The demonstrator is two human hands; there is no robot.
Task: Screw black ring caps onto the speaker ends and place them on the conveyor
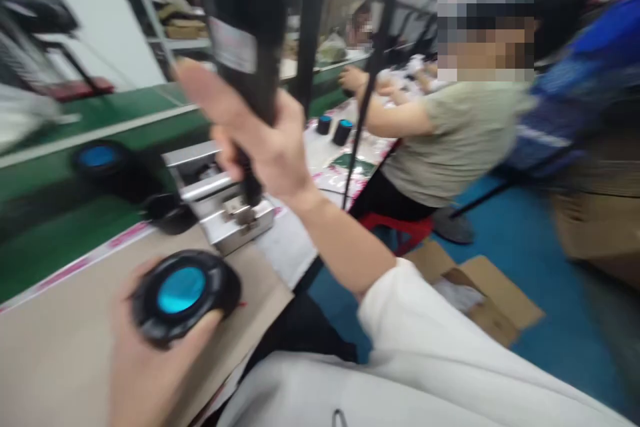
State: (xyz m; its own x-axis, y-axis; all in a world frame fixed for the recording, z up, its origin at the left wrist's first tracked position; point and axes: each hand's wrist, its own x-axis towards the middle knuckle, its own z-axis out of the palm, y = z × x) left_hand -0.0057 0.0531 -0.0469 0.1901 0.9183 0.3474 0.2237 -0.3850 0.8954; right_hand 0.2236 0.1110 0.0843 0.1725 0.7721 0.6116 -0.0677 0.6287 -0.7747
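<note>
Low at the left, my left hand (155,360) is wrapped round a black round device (215,280) with a shiny blue disc on top, over the tan board. My right hand (265,140) is raised near the middle, its fingers round the narrow lower part of a black tool (250,87) that has a white label and stands upright. The tool's lower tip is at a silver metal fixture (225,207) on the bench; whether they touch is unclear. Beside the fixture sits a black cup-like part (170,213). The picture is blurred.
Another black device with a blue disc (100,157) lies on the green surface (30,240). Two small black parts with blue tops (343,132) stand further along the bench. A seated person (465,133) works at the right. An open cardboard box (500,300) is on the blue floor.
</note>
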